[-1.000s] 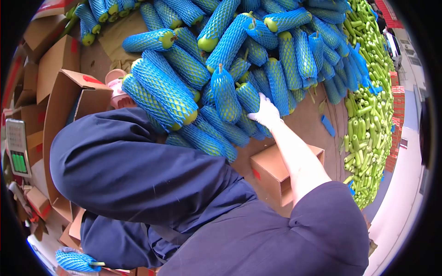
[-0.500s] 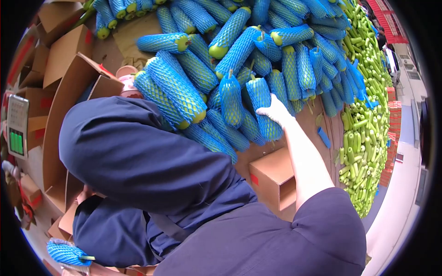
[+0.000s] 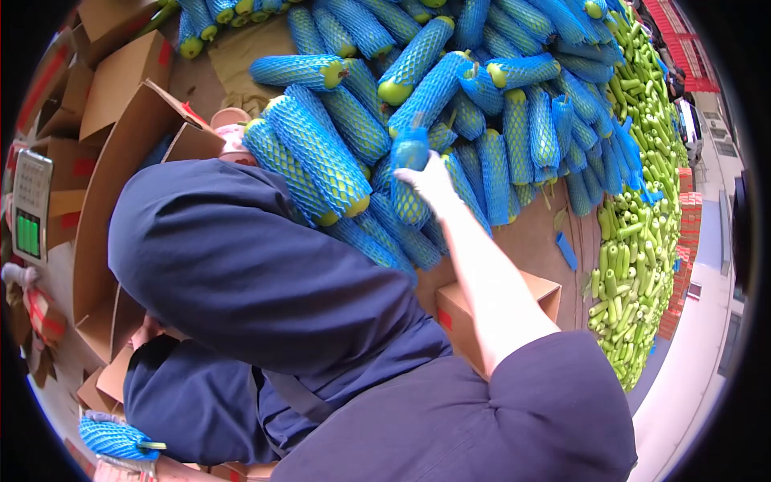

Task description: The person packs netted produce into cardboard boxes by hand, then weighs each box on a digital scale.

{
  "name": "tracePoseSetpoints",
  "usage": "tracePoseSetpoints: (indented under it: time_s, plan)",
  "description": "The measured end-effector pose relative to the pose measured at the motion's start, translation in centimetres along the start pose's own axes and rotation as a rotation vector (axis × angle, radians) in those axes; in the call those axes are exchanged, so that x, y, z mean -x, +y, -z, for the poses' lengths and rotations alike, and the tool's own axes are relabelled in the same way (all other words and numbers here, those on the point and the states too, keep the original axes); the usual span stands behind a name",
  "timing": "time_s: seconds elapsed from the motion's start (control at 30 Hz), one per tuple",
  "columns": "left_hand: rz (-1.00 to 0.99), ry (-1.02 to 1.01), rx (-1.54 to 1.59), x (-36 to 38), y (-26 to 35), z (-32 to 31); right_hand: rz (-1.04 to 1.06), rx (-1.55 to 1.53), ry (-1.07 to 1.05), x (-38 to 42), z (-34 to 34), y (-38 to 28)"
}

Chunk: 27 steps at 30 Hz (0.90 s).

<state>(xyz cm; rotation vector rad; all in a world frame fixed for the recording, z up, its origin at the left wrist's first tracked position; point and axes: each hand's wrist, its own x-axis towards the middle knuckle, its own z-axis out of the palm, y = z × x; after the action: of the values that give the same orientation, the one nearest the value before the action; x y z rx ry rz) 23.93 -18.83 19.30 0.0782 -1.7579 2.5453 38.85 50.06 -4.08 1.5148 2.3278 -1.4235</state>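
My right hand (image 3: pixel 430 178), in a pale glove, is closed round a gourd in blue foam netting (image 3: pixel 411 153) near the middle of the pile. Its tip end looks blurred. More netted green gourds (image 3: pixel 317 153) lie around it, touching one another. At the lower left, my left hand (image 3: pixel 120 467) holds another blue-netted gourd (image 3: pixel 116 439), whose green stem sticks out to the right. Most of that hand's fingers are hidden behind the gourd.
Open cardboard boxes (image 3: pixel 132 88) stand at the left beside a scale with green digits (image 3: pixel 32 205). Another box (image 3: pixel 458 317) sits under my right forearm. A long heap of bare green gourds (image 3: pixel 634 241) runs down the right. A loose blue net (image 3: pixel 567 251) lies on the floor.
My right hand has moved left from one netted gourd to the neighbouring one and closed round it. My left hand still holds its gourd at the lower left.
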Motion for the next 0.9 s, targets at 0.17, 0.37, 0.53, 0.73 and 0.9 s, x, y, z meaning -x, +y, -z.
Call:
tracePoseSetpoints:
  time_s: [0.17, 0.37, 0.53, 0.73, 0.9]
  plan:
    - [0.021, 0.101, 0.202, -0.1, 0.6, 1.0, 0.027, -0.964, -0.343, 1.0, 6.2, -2.2]
    - [0.133, -0.039, 0.325, 0.3, 1.7, 0.6, 0.265, -1.161, -0.663, 6.4, 4.3, -18.2]
    - [-0.261, -0.006, -1.698, 0.7, 0.8, 0.5, 0.628, -0.826, -0.843, 7.1, -2.4, -34.6]
    - [-0.296, -0.039, -1.639, 1.3, -0.7, 2.5, 1.074, 0.037, -1.167, 17.4, -20.4, -49.5]
    - [-0.461, -0.064, -1.623, 1.1, -2.3, 3.4, 1.404, 0.515, -1.273, 22.4, -35.9, -48.1]
